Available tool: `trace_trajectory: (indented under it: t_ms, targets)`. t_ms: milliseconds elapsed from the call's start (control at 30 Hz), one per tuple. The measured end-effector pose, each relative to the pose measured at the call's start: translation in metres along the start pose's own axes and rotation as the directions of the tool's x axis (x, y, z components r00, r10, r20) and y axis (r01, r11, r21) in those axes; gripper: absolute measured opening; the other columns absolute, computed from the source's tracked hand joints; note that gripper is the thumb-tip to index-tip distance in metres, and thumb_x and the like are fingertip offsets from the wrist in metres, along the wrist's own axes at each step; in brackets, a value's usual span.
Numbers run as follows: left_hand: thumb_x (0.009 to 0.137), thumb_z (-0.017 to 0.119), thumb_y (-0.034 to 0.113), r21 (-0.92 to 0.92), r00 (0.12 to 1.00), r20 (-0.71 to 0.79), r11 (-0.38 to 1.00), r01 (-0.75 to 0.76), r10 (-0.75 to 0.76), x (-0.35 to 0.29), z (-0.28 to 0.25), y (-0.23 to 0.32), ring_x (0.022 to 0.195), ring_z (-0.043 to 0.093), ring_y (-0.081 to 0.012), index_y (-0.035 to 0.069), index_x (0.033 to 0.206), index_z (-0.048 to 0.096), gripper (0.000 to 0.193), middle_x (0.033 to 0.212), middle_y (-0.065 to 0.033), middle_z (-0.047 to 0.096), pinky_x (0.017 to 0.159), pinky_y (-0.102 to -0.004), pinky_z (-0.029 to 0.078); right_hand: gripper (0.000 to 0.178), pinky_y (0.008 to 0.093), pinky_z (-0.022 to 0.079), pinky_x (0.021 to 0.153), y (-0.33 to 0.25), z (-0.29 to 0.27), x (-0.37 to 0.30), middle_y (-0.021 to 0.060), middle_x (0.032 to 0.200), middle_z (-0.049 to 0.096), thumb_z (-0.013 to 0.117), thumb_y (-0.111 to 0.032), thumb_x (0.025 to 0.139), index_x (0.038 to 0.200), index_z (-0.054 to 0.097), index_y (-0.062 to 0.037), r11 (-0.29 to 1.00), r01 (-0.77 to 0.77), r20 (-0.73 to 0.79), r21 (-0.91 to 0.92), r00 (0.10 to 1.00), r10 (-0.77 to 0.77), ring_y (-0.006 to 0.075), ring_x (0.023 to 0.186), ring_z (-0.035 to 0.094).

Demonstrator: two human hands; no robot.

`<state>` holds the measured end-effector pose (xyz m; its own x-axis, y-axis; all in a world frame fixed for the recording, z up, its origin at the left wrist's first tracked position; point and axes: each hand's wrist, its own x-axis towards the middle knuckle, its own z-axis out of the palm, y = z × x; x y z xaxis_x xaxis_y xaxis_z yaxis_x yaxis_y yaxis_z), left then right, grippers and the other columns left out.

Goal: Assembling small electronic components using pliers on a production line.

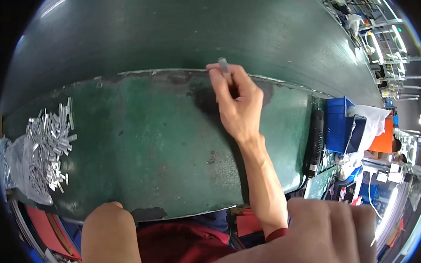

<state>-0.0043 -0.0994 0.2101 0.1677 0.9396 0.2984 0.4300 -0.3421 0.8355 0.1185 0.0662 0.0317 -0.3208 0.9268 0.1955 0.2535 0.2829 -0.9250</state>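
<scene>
Above the far edge of the green work surface [145, 134], my right hand [239, 102] is closed, pinching a short grey rod-shaped piece [223, 65] between thumb and fingers. The piece points upward and its lower part is hidden by the fingers. Very close at the lower right is my left hand [327, 225], out of focus, with bent fingers whose tips I cannot see. My bent left arm [109, 239] shows at the lower left. A heap of short silver metal pieces [53, 143] lies at the left end of the surface.
A clear plastic bag [24, 172] lies against the heap. At the right end are a black stick-shaped power screwdriver [316, 141], a blue bin [337, 123] and white plastic film [372, 122]. Beyond the surface's chipped far edge stretches a dark green area [178, 29]. Lit shelving stands farther right.
</scene>
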Motion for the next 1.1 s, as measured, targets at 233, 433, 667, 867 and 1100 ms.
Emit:
trace_trajectory:
  t_ms: [233, 433, 667, 867, 1100]
  targets:
    - [0.07, 0.073, 0.02, -0.002, 0.989, 0.002, 0.989, -0.15, 0.15, 0.022, -0.002, 0.006, 0.073, 0.07, -0.0231, 0.004, 0.094, 0.071, 0.029, 0.087, -0.0075, 0.064, 0.062, -0.03, 0.06, 0.017, 0.0217, 0.035, 0.057, 0.006, -0.003, 0.0, -0.0059, 0.068, 0.048, 0.066, -0.014, 0.098, 0.108, 0.071, 0.0001, 1.0, 0.01, -0.017, -0.021, 1.0, -0.01, 0.0029, 0.064, 0.04]
    - [0.068, 0.073, 0.02, 0.013, 0.972, 0.001, 0.972, -0.233, 0.233, 0.026, -0.017, 0.02, 0.072, 0.07, -0.023, 0.004, 0.094, 0.071, 0.03, 0.087, -0.0072, 0.064, 0.062, -0.03, 0.06, 0.019, 0.0218, 0.04, 0.06, 0.005, 0.001, 0.002, -0.0044, 0.066, 0.045, 0.065, -0.014, 0.098, 0.109, 0.07, 0.0006, 1.0, 0.013, -0.017, 0.01, 1.0, -0.012, 0.0042, 0.064, 0.042]
    - [0.082, 0.078, 0.013, 0.155, 0.953, 0.205, 0.954, -0.257, 0.223, 0.033, -0.047, 0.032, 0.077, 0.072, -0.0279, 0.001, 0.101, 0.073, 0.023, 0.093, -0.0144, 0.071, 0.064, -0.0339, 0.061, 0.02, 0.0226, 0.041, 0.059, 0.007, -0.001, 0.008, -0.0007, 0.07, 0.054, 0.067, -0.013, 0.098, 0.112, 0.068, 0.0014, 0.997, 0.001, -0.037, 0.073, 0.999, 0.002, 0.0048, 0.065, 0.044]
    - [0.085, 0.077, 0.011, 0.328, 0.989, 0.081, 0.934, -0.144, 0.124, 0.041, -0.026, 0.021, 0.081, 0.071, -0.0301, 0.005, 0.11, 0.073, 0.025, 0.097, -0.0132, 0.071, 0.066, -0.0342, 0.056, 0.022, 0.0245, 0.044, 0.061, 0.014, -0.025, 0.009, 0.0006, 0.072, 0.058, 0.06, -0.018, 0.102, 0.111, 0.069, 0.0007, 0.998, -0.011, -0.18, 0.056, 0.983, 0.021, 0.0062, 0.067, 0.049]
    - [0.07, 0.085, 0.01, 0.427, 0.973, -0.062, 0.887, -0.177, 0.224, 0.033, -0.012, 0.016, 0.068, 0.069, -0.0258, 0.004, 0.098, 0.073, 0.031, 0.086, -0.0109, 0.072, 0.056, -0.0318, 0.052, 0.033, 0.0227, 0.033, 0.054, 0.03, -0.043, 0.022, -0.0017, 0.069, 0.048, 0.044, -0.03, 0.109, 0.104, 0.064, -0.0031, 0.937, 0.095, -0.475, 0.335, 0.876, 0.081, 0.0062, 0.059, 0.041]
